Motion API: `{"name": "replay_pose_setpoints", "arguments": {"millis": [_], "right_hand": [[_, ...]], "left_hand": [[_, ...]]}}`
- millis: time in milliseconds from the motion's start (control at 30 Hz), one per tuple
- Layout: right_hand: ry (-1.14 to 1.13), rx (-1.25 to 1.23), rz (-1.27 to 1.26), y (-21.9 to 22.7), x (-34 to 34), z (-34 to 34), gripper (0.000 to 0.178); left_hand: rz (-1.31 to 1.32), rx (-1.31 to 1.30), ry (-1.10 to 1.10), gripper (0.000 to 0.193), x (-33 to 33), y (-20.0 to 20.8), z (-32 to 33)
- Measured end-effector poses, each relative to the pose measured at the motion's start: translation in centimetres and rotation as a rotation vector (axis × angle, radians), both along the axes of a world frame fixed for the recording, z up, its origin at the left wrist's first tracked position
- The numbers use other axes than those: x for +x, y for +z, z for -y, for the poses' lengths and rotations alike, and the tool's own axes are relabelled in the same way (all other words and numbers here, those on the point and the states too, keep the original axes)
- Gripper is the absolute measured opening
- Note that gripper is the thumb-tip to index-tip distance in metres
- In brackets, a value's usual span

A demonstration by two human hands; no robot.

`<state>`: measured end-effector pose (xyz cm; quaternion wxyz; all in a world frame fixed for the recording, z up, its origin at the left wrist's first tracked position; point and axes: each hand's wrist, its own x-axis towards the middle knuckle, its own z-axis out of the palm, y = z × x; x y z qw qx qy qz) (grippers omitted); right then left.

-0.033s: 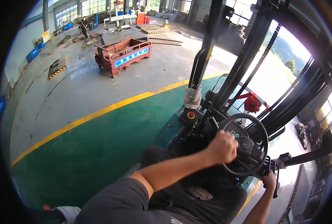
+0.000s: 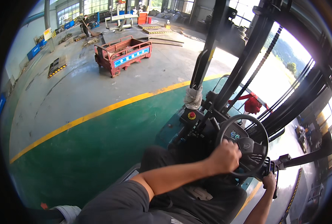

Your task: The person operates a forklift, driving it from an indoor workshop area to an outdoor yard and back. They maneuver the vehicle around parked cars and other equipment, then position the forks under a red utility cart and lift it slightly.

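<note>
I sit at a forklift's controls. My left hand (image 2: 226,156) is closed at the left side of the black steering wheel (image 2: 265,135); what exactly the fingers wrap is hidden beneath them. To the right of the wheel, my right hand (image 2: 269,180) is closed around a black control lever (image 2: 276,186) in a group of upright levers. Behind the wheel rim shows a lit gauge display (image 2: 234,135). A red emergency stop button (image 2: 191,115) sits on the panel to the left.
Ahead rise the dark mast (image 2: 244,52) and its chain (image 2: 265,56). A red cargo bed (image 2: 123,56) stands on the grey floor past a yellow line (image 2: 110,108). Far off at the left, a person (image 2: 85,26) holds a broom. A red cloth (image 2: 252,105) hangs near the mast.
My left hand has moved a little down and toward me at the left of the steering wheel. My right hand stays on the lever.
</note>
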<state>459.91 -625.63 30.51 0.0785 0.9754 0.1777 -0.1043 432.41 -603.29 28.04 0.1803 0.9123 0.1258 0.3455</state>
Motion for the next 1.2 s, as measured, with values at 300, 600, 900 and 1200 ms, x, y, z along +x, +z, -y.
{"name": "replay_pose_setpoints", "arguments": {"millis": [300, 600, 900, 1200], "right_hand": [[0.088, -0.080, 0.002, -2.4, 25.6, -15.9, 0.055], [0.308, -0.020, 0.020, -4.9, 42.8, -31.6, 0.041], [0.505, 0.025, 0.030, -5.0, 48.3, -43.7, 0.045], [0.579, 0.068, 0.003, -6.2, 53.4, -39.7, 0.052]], "left_hand": [[-0.083, 0.012, -0.013, 0.022, 44.7, 1.2, -11.7], [0.224, -0.046, 0.428, 0.013, 41.3, -1.0, -36.1], [0.401, -0.020, 0.497, 0.013, 39.0, -2.7, -29.2], [0.570, -0.305, 0.805, 0.037, 38.4, -12.2, -29.5]]}}
